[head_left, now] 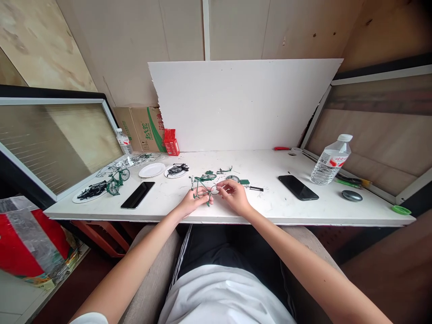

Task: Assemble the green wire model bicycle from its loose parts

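Observation:
My left hand point(191, 202) is closed around the lower part of a green miniature bicycle frame point(200, 181), held just above the white table. Fingers of my right hand point(236, 196) pinch a thin dark curved piece point(213, 191), which meets or overlaps the frame; whether they touch I cannot tell. Beyond the hands lie a green part point(208, 176) and a small dark part with a curved end point(224, 170). A spoked wheel point(232, 179), a green flat piece point(244, 182) and a dark strip point(256, 189) lie to the right.
An assembled green miniature bicycle point(117, 181) stands at left by a plate of black parts point(90, 191). Two more white plates, phones point(137, 195) point(298, 187), a water bottle point(331, 160), a grey rounded object point(352, 195) and a red box point(171, 142) are on the table point(189, 217).

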The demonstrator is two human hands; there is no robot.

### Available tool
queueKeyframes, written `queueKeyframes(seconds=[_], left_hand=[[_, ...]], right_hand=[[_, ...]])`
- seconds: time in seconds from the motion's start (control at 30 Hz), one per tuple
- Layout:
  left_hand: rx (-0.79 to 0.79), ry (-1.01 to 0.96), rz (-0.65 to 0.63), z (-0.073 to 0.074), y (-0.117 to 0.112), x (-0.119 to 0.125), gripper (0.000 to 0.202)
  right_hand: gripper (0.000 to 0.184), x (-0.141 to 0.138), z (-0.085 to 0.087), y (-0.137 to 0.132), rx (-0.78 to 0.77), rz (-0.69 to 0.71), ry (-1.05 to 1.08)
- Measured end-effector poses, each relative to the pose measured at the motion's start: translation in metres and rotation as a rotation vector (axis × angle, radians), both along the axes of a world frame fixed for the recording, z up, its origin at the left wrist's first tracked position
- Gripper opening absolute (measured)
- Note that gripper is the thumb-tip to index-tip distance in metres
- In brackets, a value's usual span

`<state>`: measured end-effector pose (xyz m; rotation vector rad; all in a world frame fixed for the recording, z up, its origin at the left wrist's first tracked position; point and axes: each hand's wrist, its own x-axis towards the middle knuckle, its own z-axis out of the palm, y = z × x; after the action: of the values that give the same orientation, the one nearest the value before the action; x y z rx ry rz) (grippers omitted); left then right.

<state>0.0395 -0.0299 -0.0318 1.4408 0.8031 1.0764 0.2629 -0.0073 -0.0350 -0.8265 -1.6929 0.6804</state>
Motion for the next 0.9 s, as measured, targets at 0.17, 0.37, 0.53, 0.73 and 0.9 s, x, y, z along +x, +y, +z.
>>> queueKeyframes(seconds=[0.17,0.37,0.53,0.73,0.9], left_hand=[[0.043,0.051,0.010,0.003,-0.003,0.004,0.043],[0.055,0.092,0.016,0.006,-0.005,0.006,0.030],[0.028,0.082,0.003,0.010,-0.007,0.005,0.027],[0.078,0.127,0.015,0.011,-0.010,0.006,0.038],[0.043,0.090,0.043,0.007,-0.007,0.008,0.043]], right_hand=[[0.030,-0.002,0.001,-0.003,0.024,0.025,-0.027],[0.031,-0.004,0.001,-0.005,-0.034,0.099,-0.039],[0.034,-0.004,-0.001,-0.003,-0.059,0.122,-0.046],[0.036,-0.005,0.001,-0.003,-0.064,0.103,-0.049],[0.040,-0.005,0.002,-0.003,-0.058,0.087,-0.070]])
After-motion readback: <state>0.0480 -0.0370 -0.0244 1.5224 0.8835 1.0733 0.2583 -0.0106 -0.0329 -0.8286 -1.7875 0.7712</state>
